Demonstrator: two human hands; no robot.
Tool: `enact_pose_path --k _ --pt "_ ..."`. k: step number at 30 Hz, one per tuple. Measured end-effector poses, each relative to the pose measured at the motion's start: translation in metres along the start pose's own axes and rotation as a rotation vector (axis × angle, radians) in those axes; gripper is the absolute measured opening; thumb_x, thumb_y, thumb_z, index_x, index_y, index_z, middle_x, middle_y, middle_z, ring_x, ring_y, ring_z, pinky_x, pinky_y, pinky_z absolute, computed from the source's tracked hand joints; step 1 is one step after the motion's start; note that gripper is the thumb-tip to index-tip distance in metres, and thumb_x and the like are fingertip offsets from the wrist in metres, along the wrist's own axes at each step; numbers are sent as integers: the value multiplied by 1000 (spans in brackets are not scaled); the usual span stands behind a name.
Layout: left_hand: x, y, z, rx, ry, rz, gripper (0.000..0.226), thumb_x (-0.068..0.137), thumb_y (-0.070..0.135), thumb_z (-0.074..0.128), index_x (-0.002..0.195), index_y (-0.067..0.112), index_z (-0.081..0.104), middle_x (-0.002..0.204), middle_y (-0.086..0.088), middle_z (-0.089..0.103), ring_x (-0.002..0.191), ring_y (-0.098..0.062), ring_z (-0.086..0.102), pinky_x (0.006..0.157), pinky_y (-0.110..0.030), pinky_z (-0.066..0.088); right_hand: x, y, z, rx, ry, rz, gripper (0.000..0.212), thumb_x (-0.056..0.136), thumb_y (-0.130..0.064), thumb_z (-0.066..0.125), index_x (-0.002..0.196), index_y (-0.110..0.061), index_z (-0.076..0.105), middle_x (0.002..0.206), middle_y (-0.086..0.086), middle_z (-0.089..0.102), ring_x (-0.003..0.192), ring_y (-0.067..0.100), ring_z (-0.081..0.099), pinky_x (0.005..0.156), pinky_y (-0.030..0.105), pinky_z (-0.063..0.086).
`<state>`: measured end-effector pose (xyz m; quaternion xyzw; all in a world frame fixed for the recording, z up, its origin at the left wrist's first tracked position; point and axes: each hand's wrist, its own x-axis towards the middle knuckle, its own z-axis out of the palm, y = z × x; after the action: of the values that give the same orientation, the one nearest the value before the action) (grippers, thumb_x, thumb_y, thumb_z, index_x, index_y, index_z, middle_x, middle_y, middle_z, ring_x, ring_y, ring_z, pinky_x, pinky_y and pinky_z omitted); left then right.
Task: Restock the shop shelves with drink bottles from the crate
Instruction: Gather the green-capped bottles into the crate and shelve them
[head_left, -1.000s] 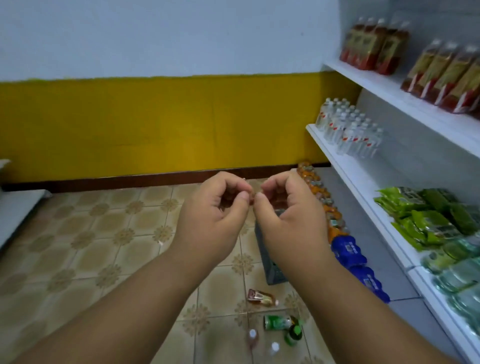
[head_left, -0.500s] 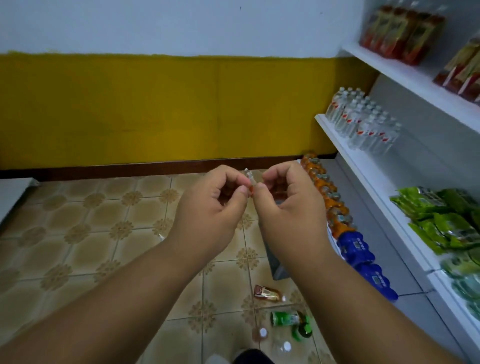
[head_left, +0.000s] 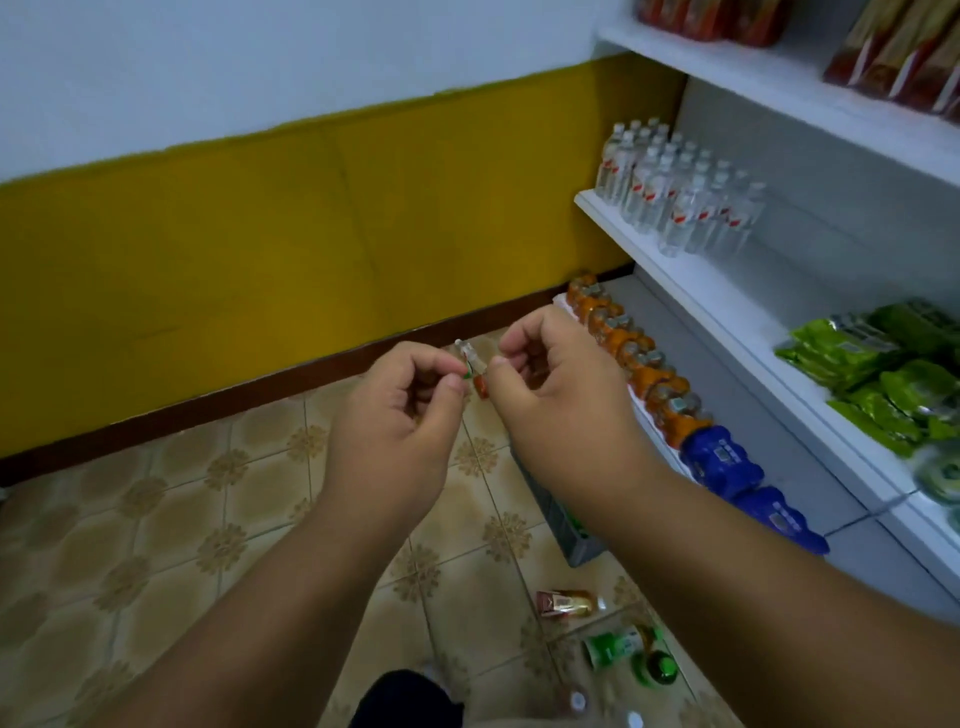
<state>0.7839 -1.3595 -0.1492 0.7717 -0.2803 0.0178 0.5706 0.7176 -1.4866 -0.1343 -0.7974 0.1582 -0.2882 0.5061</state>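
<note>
Two hands meet at mid-frame in the head view, both pinching one tiny bottle. Bottle: clear neck and pale cap at top, amber-red liquid below, a sliver of green label at its left edge; tilted, cap toward upper left. Left hand: thumb and forefinger closed on the bottle's left side. Right hand: thumb tip against its right side, other fingers curled. Bottle is held above the tiled floor, left of the white shelves. Grey crate partly hidden under the right forearm. Loose bottles lie on the floor below it.
</note>
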Motion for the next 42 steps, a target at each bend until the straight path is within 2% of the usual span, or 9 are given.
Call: enact_pose_path --k 3,6,11,18,22,26,33,38,42 --pt "43 -25 1 -4 -51 26 13 90 28 59 91 40 64 86 14 68 75 -11 65 61 -26 55 28 14 27 24 38 33 9 88 -24 65 86 -26 56 80 -6 60 74 13 56 60 28 48" --pt "100 -60 -3 -43 -116 34 18 90 29 58 87 46 64 84 9 68 74 -15 65 64 -31 55 67 29 58 -8 122 53 10 90 -21 65 87 -24 56 81 -5 59 74 13 55 61 27 48" --pt "182 -110 -9 -36 -284 127 11 91 33 58 91 42 63 82 8 67 72 -16 64 58 -22 53 124 45 91 -39 321 149 12 90 -17 65 84 -26 58 76 -6 59 71 13 56 58 27 48" --pt "263 -140 29 -110 -536 180 14 88 45 53 90 36 64 81 3 67 76 -24 66 68 -46 58 157 71 100 -39 568 331 15 91 -11 63 83 -23 60 76 0 61 69 10 57 59 22 50" --pt "279 -140 87 -132 -676 214 7 91 31 57 87 33 63 79 4 67 74 -13 64 62 -21 53 167 95 81 -67 685 381 16 90 -11 64 80 -22 58 72 1 60 62 1 52 56 14 47" --pt "297 -145 150 -118 -851 232 11 92 27 57 85 34 62 80 9 66 74 -10 63 61 -15 49 187 138 57 -83 773 433 20 90 -14 65 78 -27 56 68 -8 56 61 -2 52 54 10 44" --pt "332 -197 252 -3 -1002 237 8 95 29 65 91 37 64 84 17 66 80 1 63 64 -7 46 234 242 35 -82 801 525 20 92 -22 66 79 -32 54 69 -9 56 61 -2 52 51 9 41" --pt "332 -292 347 37 -1090 158 12 97 30 63 93 41 62 90 22 66 83 3 64 64 -9 45 241 370 52 -94 852 685 25 92 -17 67 80 -31 50 70 -7 56 62 -1 51 55 10 42" --pt "306 -394 423 59 -1172 118 19 98 29 58 87 44 59 92 28 64 83 7 62 62 -5 43 222 499 91 -73 811 826 16 92 -14 67 89 -23 54 81 0 60 69 11 55 62 25 47"
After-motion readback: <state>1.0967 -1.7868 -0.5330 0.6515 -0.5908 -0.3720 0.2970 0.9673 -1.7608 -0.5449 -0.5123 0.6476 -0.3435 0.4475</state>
